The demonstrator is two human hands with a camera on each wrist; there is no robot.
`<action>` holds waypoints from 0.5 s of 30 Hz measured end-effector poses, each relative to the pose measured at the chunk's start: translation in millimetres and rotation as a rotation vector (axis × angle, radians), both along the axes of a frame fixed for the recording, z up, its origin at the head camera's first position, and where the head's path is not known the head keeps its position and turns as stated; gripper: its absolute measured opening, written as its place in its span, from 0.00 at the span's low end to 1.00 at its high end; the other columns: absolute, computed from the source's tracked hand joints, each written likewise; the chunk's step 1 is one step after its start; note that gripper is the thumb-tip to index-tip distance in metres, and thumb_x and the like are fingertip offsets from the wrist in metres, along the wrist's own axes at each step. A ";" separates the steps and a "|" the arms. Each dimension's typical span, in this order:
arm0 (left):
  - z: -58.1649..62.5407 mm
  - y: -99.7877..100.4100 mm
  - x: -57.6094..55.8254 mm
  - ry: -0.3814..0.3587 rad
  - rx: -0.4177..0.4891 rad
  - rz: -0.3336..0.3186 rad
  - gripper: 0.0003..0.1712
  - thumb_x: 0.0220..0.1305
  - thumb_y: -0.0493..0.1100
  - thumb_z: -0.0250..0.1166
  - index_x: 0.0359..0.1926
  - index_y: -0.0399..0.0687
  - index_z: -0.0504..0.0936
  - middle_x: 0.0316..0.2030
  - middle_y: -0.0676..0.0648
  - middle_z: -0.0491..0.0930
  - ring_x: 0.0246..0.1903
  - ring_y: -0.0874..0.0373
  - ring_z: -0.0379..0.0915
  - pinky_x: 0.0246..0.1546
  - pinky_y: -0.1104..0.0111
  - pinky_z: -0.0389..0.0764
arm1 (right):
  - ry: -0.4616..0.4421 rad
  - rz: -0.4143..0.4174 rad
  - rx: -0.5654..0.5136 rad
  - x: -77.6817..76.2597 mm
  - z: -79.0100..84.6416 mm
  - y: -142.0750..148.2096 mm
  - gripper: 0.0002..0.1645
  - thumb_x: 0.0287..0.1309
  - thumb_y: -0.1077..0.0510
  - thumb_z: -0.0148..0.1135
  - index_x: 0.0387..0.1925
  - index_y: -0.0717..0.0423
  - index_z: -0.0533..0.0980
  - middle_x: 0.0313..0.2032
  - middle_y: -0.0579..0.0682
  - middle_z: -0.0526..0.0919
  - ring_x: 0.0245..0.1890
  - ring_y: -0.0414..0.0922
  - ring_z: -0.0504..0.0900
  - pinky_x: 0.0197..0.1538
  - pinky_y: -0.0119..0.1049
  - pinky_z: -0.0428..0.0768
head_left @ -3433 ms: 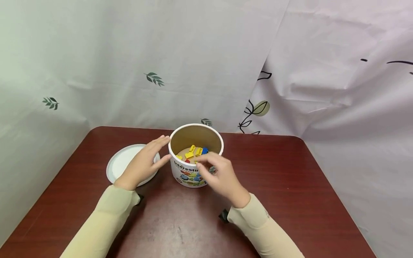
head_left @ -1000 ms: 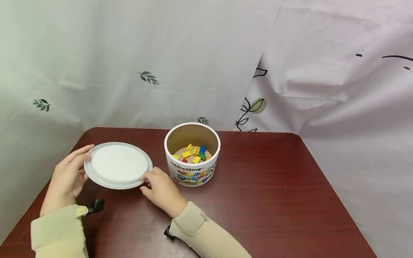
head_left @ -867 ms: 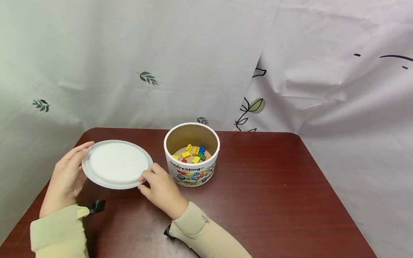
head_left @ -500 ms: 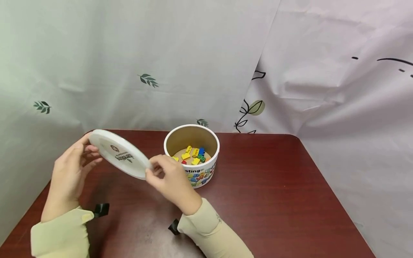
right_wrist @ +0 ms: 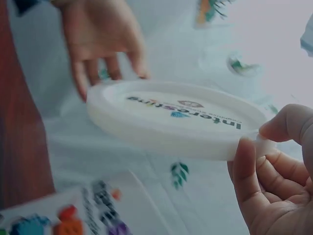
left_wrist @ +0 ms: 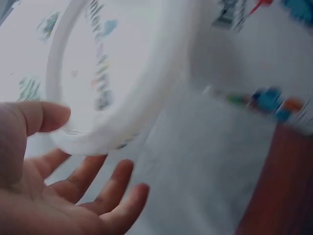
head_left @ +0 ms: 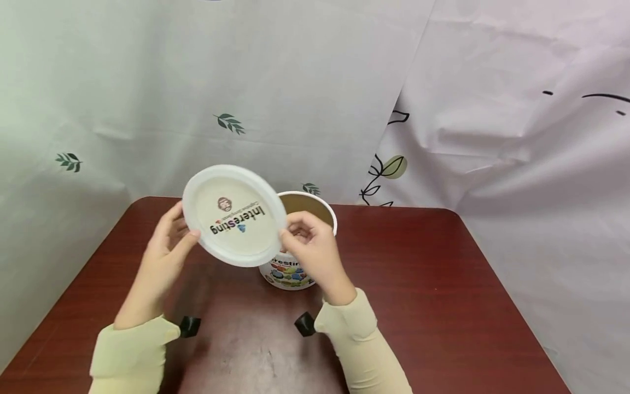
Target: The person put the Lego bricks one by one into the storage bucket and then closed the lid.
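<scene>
Between both hands a round white lid (head_left: 236, 216) is held up off the table, tilted, its printed "Interesting" side facing me. My left hand (head_left: 159, 260) grips its left edge, thumb on the rim and fingers behind, as the left wrist view also shows. At the opposite edge my right hand (head_left: 317, 251) pinches the rim between thumb and fingers; the right wrist view shows this grip on the lid (right_wrist: 181, 115) closely. Behind the lid stands a white printed bucket (head_left: 285, 273), uncovered at the top. The lid and right hand hide most of its opening and its contents.
The dark red wooden table (head_left: 418, 284) extends to both sides of the bucket. A pale fabric backdrop (head_left: 295, 98) with leaf prints hangs behind its far edge. Black straps (head_left: 305, 324) show at both wrists.
Both hands have picked the lid up from the left of the table. It has turned from its plain side to its printed side and moved up and right, overlapping the bucket in view.
</scene>
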State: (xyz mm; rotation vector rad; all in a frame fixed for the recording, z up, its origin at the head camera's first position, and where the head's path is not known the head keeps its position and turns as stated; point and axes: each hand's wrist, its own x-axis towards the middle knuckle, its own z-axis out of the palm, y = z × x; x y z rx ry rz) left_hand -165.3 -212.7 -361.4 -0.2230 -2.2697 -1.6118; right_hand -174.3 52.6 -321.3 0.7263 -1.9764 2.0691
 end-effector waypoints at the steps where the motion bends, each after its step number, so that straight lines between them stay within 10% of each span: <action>1: -1.6 5.3 -1.0 -0.007 0.035 -0.010 0.34 0.68 0.40 0.56 0.71 0.60 0.56 0.52 0.53 0.73 0.49 0.65 0.70 0.44 0.83 0.71 | -0.019 -0.002 -0.026 -3.5 -2.6 4.8 0.06 0.53 0.74 0.59 0.35 0.71 0.76 0.25 0.59 0.78 0.22 0.46 0.78 0.27 0.36 0.83; 8: -9.9 36.1 -4.8 -0.041 0.348 -0.044 0.31 0.64 0.37 0.61 0.67 0.45 0.65 0.48 0.49 0.77 0.43 0.62 0.76 0.46 0.80 0.76 | -0.184 -0.008 -0.096 -18.9 -14.7 33.0 0.08 0.55 0.67 0.61 0.37 0.69 0.75 0.25 0.56 0.79 0.20 0.46 0.79 0.29 0.41 0.84; 15: -11.7 58.3 -8.6 0.019 0.359 0.017 0.29 0.61 0.35 0.63 0.64 0.45 0.69 0.50 0.46 0.79 0.44 0.60 0.77 0.45 0.78 0.77 | -0.148 -0.189 0.153 -16.0 -6.4 47.7 0.21 0.59 0.64 0.60 0.55 0.56 0.74 0.26 0.58 0.82 0.21 0.54 0.80 0.29 0.52 0.82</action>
